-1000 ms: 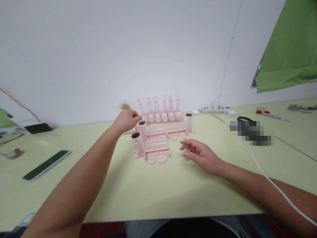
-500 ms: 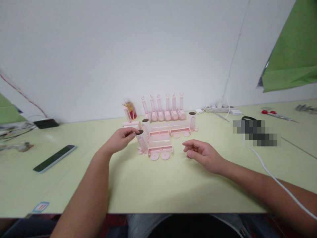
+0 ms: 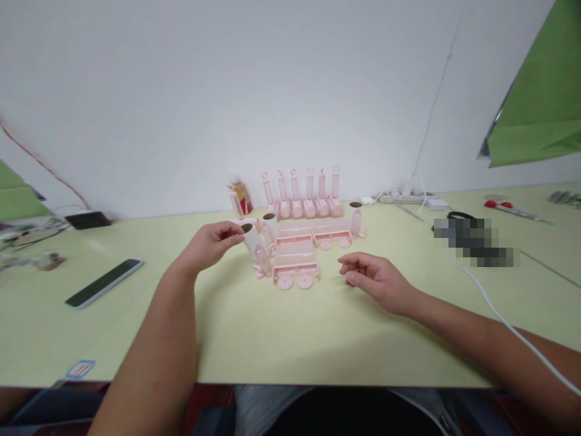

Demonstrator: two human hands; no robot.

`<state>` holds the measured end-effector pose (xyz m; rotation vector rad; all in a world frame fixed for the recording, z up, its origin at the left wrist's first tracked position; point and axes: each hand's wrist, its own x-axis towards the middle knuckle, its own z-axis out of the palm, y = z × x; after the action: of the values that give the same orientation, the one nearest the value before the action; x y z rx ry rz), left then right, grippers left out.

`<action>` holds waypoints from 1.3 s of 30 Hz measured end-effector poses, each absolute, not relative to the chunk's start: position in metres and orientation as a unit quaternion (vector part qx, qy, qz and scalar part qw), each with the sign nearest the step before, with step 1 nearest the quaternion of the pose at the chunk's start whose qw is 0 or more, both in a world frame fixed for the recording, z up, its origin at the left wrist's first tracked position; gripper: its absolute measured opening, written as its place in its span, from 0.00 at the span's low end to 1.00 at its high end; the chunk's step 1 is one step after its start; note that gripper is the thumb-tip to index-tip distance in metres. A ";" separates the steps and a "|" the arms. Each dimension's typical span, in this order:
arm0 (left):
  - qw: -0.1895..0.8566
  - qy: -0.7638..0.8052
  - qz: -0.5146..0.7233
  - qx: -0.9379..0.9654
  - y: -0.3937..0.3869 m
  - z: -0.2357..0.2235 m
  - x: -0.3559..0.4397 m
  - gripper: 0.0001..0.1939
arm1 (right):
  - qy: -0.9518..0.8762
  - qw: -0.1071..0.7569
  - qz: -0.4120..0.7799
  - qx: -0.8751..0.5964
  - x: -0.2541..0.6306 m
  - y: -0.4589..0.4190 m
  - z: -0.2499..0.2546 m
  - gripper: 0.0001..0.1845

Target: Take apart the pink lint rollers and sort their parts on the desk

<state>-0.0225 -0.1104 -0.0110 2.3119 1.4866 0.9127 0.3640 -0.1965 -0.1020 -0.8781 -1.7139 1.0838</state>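
My left hand (image 3: 209, 243) pinches the dark top of a pale pink tube (image 3: 253, 244) that stands tilted at the front left of a pink plastic train set (image 3: 296, 266). My right hand (image 3: 374, 280) rests on the table to the right of the train, palm inward, fingers loosely curled and apart, holding nothing. Behind the train stands a row of several pink heart-topped pieces (image 3: 302, 195). Two more dark-topped pink tubes (image 3: 355, 219) stand by the wagons.
A small red and yellow bottle (image 3: 242, 195) stands at the wall. A dark phone (image 3: 105, 282) lies at the left, a white cable (image 3: 508, 324) runs over my right forearm, and a power strip (image 3: 403, 197), red scissors (image 3: 508, 209) and green cloth (image 3: 540, 115) are at the right.
My left hand came back from the far row toward me and now grips the front tube's top, which has lifted and tilted. My right hand barely moved. The view shifted slightly.
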 end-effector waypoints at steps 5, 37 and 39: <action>0.055 0.493 0.461 0.736 -0.130 0.013 -0.005 0.14 | -0.694 0.451 0.433 -0.356 0.364 -0.194 -0.105 0.17; -0.047 0.606 -0.025 0.794 -0.184 -0.055 0.144 0.23 | -0.744 0.437 0.309 -0.400 0.368 -0.193 -0.092 0.22; -0.048 0.610 -0.025 0.791 -0.183 -0.056 0.143 0.23 | -0.745 0.436 0.309 -0.400 0.368 -0.193 -0.092 0.23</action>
<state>0.1428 -0.1829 -0.0561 2.5633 1.9762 -0.0805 0.3685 -0.1933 -0.0916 -0.9946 -1.8537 0.7700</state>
